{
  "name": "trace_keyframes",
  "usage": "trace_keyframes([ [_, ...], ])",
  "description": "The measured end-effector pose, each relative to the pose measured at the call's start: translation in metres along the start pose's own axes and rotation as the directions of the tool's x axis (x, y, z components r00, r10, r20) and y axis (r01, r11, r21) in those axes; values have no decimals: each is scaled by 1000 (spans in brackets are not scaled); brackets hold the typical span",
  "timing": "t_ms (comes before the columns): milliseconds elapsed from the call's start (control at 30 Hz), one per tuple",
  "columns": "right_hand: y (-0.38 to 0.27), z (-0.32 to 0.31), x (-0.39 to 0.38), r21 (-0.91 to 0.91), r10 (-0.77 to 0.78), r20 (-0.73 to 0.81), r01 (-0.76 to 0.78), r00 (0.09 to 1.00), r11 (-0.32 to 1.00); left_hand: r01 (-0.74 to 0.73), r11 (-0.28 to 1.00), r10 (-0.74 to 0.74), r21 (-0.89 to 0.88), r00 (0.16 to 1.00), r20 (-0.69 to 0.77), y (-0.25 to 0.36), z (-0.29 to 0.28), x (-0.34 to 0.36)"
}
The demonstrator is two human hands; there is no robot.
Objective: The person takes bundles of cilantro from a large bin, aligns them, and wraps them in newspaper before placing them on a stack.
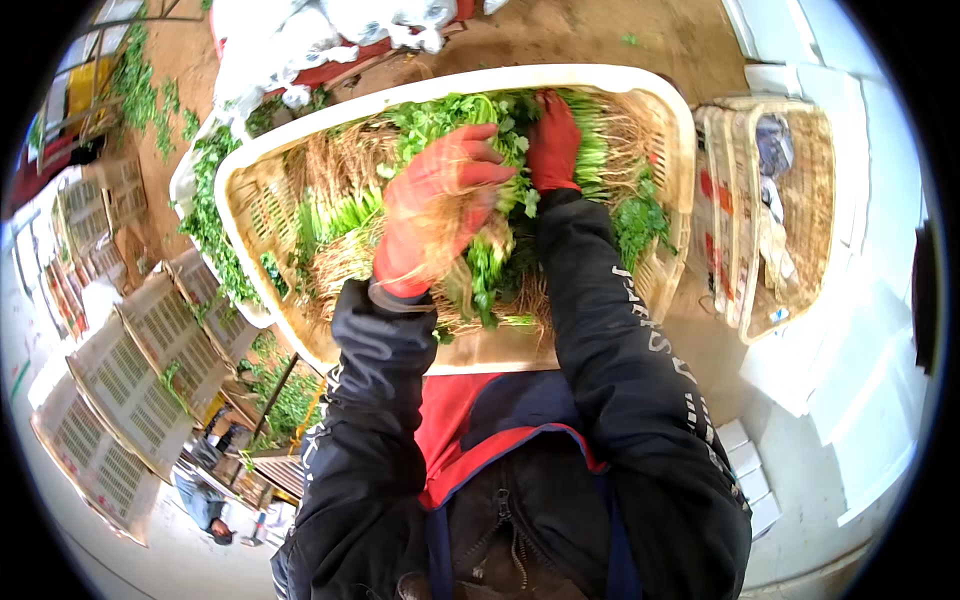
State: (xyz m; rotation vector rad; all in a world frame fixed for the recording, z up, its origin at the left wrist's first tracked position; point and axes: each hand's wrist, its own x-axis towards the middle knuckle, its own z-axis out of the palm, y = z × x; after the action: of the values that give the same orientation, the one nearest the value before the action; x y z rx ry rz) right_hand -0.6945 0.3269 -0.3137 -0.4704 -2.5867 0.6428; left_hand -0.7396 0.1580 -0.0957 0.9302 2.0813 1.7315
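My left hand (425, 205), in a red glove, is over the middle of a large cream plastic basket (455, 92). Its fingers are stretched toward the right and apart, and blurred pale roots lie across the glove. Farther to the right, my red-gloved right hand (553, 145) reaches down among the green stems, fingers bent around some of the leafy greens (512, 110); the fingertips are partly hidden. Bunches with green stems (593, 150) and thin tan roots (345, 165) fill much of the basket. Loose leaves (490, 265) hang below my left hand.
Nested cream baskets (745, 210) stand at the right, with crumpled plastic inside. White bags (330, 35) lie beyond my basket. More crates (150, 370) and scattered greens (270, 380) are at the left. A person (205, 500) is at the lower left.
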Motion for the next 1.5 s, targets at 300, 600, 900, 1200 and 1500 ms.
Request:
trace_keyframes([
  [300, -10, 18, 9, -15, 113, 71, -112, 991, 994, -291, 913, 22, -286, 734, -679, 82, -116, -86],
  [600, 9, -5, 72, 38, -82, 545, 73, 834, 997, -32, 900, -386, -434, 401, -830, 157, -159, -236],
  [900, -456, -131, -83, 840, -920, 386, -384, -69, 382, 63, 865, -501, -497, 168, -849, 186, -158, -383],
  [1200, -609, -89, -298, 773, -811, 441, -296, -385, 561, -186, 737, -662, -650, 0, -750, 155, -204, -600],
  [1500, -646, -36, -382, 760, -636, 634, 199, -439, 619, 252, 846, -434, -470, -188, -881, 101, -185, -700],
])
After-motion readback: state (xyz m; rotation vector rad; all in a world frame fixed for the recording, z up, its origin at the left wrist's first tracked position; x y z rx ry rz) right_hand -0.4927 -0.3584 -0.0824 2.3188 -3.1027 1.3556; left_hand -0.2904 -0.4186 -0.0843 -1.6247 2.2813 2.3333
